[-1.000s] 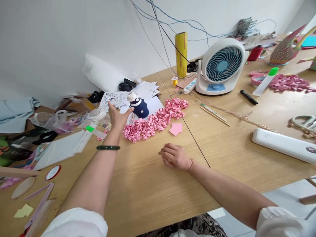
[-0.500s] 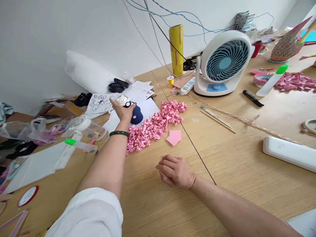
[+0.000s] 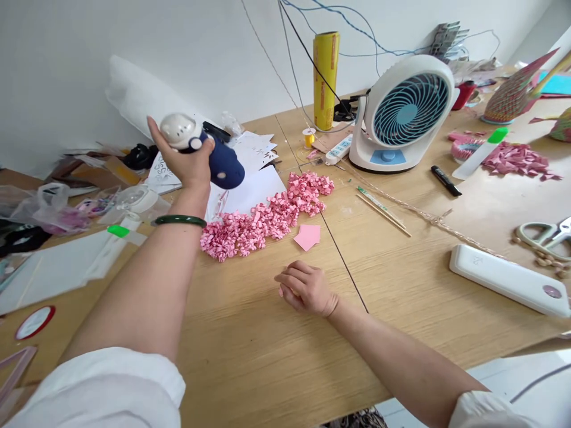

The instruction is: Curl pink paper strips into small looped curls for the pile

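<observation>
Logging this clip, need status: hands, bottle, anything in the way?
Left hand gripping blue bottle, tilted, off the table. Right hand curled, pink bit by its fingers. Possible obstacle: pink paper curls between hands.

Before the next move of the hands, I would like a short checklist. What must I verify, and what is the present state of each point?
1. Left hand has a grip on the blue bottle: ok, thumb and fingers are around its upper part.
2. Bottle upright: not ok, it is tilted.
3. White top firmly closed: cannot tell.
4. Right hand empty: cannot tell, its fingers are curled and a bit of pink shows beside them.
5. Pink pentagon apart from the pile of pink curls: ok, bare wood shows between them.
</observation>
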Motion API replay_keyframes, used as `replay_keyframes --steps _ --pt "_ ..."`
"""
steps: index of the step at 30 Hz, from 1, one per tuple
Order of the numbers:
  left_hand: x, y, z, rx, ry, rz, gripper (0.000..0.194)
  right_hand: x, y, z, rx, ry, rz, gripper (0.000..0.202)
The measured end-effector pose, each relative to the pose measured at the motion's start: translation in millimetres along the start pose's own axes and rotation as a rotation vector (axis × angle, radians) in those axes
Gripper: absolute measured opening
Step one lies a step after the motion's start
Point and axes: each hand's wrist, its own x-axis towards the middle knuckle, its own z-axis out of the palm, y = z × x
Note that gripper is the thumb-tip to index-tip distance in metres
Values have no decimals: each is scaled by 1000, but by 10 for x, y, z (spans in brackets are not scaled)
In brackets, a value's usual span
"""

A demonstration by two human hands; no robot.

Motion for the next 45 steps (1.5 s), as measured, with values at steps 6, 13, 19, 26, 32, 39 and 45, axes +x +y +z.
replay_keyframes --steps 6,13,19,26,32,39,45 --pt "-341 825 -671 0 -96 405 115 10 93 -78 -56 139 47 43" --pt "-1693 1248 -1473 -359 -395 -26 138 369 -104 -412 641 -51 441 108" --pt "-2164 1611 -1860 -289 -459 -154 138 658 -911 -799 655 -258 623 132" --pt "-2445 2026 -2205 -143 -711 -239 146 239 -1306 -747 997 -65 834 99" --pt "-2574 2083 -2403 -306 -745 -362 111 188 -1498 -1056 1092 -110 806 98" --pt "-2751 2038 -2348 -284 -659 -435 107 171 -1585 -1134 927 -182 836 133" --pt "-2817 2059 -2426 -350 -640 -426 106 103 -1539 -1132 789 -209 769 147"
